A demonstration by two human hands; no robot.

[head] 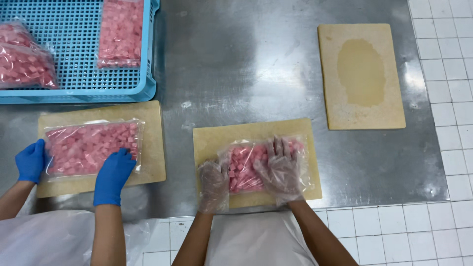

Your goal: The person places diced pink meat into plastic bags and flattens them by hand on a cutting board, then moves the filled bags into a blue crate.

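Both hands, left hand (pixel 214 183) and right hand (pixel 282 170) in clear gloves, press flat on a clear bag of pink cubes (pixel 249 167), lying on the middle tan board (pixel 256 130). Step in hand appears to be flattening; next requires even outward pressure.

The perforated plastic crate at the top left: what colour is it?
The perforated plastic crate is light blue, seen best in the head view.

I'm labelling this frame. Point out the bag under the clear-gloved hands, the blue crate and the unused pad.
bag (pixel 242 167), head view, pink cubes.
blue crate (pixel 74 54), head view, mesh floor.
unused pad (pixel 361 74), head view, stained centre.
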